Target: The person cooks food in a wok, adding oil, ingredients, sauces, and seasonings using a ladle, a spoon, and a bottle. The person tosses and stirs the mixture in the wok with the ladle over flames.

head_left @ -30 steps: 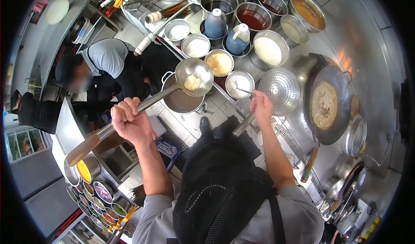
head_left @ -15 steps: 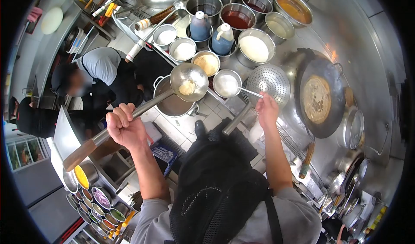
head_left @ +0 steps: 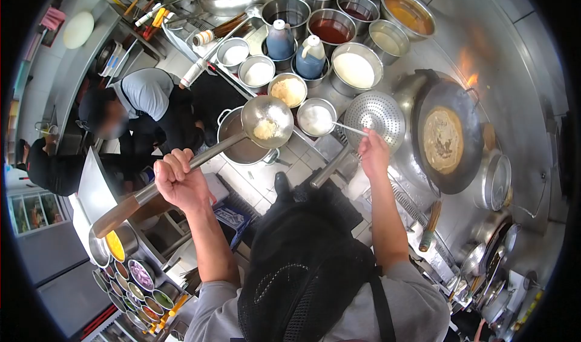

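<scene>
My left hand is closed round the long handle of a metal ladle, whose bowl holds a small heap of pale yellow powder. The ladle bowl hangs over the edge of a two-handled pot and beside a bowl of yellowish powder. Pinched in my right hand is a thin metal spoon, its far end in a bowl of white powder. Behind that hand lies a perforated skimmer. A flat pancake-like round sits in the wok on the right.
Pots of sauces and two bottles of dark liquid stand at the back. Flames rise behind the wok. At the left a person bends over near a counter. Small ingredient tins stand lower left.
The spoon in my right hand has swung flatter, its handle now pointing right from the white powder bowl. The view has shifted slightly, and my left hand still holds the ladle.
</scene>
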### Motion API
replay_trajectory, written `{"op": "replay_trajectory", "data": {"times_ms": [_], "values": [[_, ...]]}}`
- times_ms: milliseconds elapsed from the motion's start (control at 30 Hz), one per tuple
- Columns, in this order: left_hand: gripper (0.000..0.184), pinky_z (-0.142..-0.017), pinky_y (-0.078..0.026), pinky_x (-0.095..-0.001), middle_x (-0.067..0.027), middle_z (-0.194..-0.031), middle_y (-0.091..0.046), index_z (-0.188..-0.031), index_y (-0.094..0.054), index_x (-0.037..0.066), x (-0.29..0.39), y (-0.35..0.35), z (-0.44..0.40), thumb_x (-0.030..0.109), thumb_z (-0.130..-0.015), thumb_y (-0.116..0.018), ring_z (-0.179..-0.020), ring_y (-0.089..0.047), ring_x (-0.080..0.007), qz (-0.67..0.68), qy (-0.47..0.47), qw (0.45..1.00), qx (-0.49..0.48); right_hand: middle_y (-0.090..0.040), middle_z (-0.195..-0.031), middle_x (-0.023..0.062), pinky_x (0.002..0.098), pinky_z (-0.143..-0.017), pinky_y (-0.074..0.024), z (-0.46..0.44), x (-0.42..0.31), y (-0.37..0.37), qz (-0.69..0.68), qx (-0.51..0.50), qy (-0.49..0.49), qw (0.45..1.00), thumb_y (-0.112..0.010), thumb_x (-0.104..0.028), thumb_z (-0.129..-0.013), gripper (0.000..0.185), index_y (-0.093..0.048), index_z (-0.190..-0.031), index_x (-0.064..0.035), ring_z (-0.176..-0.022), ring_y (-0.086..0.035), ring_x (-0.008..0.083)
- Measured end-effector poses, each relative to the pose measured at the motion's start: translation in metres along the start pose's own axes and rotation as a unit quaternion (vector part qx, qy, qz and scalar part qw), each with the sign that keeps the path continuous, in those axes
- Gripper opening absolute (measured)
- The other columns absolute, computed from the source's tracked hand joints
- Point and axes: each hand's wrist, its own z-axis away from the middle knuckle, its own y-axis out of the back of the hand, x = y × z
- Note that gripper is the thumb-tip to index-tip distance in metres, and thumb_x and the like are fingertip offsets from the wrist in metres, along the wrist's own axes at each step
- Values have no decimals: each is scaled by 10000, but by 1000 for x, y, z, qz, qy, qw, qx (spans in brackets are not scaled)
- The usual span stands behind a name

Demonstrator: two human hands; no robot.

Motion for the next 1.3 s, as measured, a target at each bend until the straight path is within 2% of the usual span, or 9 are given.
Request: {"op": "replay_trajectory", "data": {"times_ms": [267,500,567,700,800,833,900,1167,1300], "values": [[424,-744,-346,-337,-13,-620,-376,-658,-335,143,-2,0,4,200,-1015,-558,-674,-383,-150,14,14,1000,-3,-629,-826,32,292,-535,-454,1,-1,3,1,0,4,1000,-602,-238,-1081,296,-665,-1177,35,-609,-564,131],[411,-691,-334,-329,2,-618,-358,-693,-336,143,-16,-4,7,208,-1042,-542,-664,-384,-149,9,17,1000,-14,-615,-828,26,272,-540,-437,22,-29,-30,0,-37,15,999,-584,-253,-1091,310,-658,-1200,28,-617,-554,117],[405,-690,-335,-325,2,-619,-358,-693,-338,147,-22,-10,8,197,-1037,-545,-668,-391,-151,29,44,998,20,-611,-823,23,268,-533,-433,24,-28,-36,13,-52,30,998,-582,-260,-1093,316,-656,-1205,27,-609,-550,112],[420,-688,-355,-317,-1,-614,-358,-689,-324,149,-31,-5,8,198,-1042,-545,-666,-394,-149,68,60,995,37,-616,-803,16,267,-515,-442,8,-5,-41,164,-32,110,980,-565,-267,-1101,329,-668,-1214,24,-576,-550,101],[436,-693,-363,-313,-1,-608,-364,-673,-310,157,-26,3,5,199,-1043,-535,-659,-387,-148,72,62,995,41,-639,-807,54,284,-552,-482,0,13,-50,386,-65,227,892,-557,-255,-1098,306,-729,-1133,-5,-579,-586,101],[438,-697,-363,-313,-1,-607,-367,-668,-308,159,-22,5,4,198,-1044,-530,-657,-384,-147,68,58,995,39,-639,-807,54,284,-552,-482,2,13,-54,386,-64,225,893,-557,-255,-1098,306,-729,-1133,-5,-579,-586,101],[440,-713,-364,-319,-3,-606,-371,-664,-306,158,-14,7,1,199,-1041,-529,-656,-382,-147,54,53,996,36,-637,-794,68,294,-554,-485,6,10,-63,450,-81,271,847,-565,-244,-1092,296,-727,-1109,3,-567,-588,108],[432,-769,-355,-335,-3,-622,-368,-663,-301,152,8,26,-6,199,-1025,-534,-689,-398,-164,49,20,998,32,-662,-794,82,293,-559,-503,3,4,-69,397,-62,212,891,-567,-230,-1088,290,-714,-1120,18,-572,-611,119],[453,-735,-360,-332,-17,-603,-410,-640,-336,146,10,26,-8,210,-1036,-548,-667,-424,-165,64,13,996,58,-676,-807,90,299,-570,-519,-7,19,-57,463,-104,246,845,-553,-241,-1092,304,-710,-1128,17,-585,-633,124]]}}
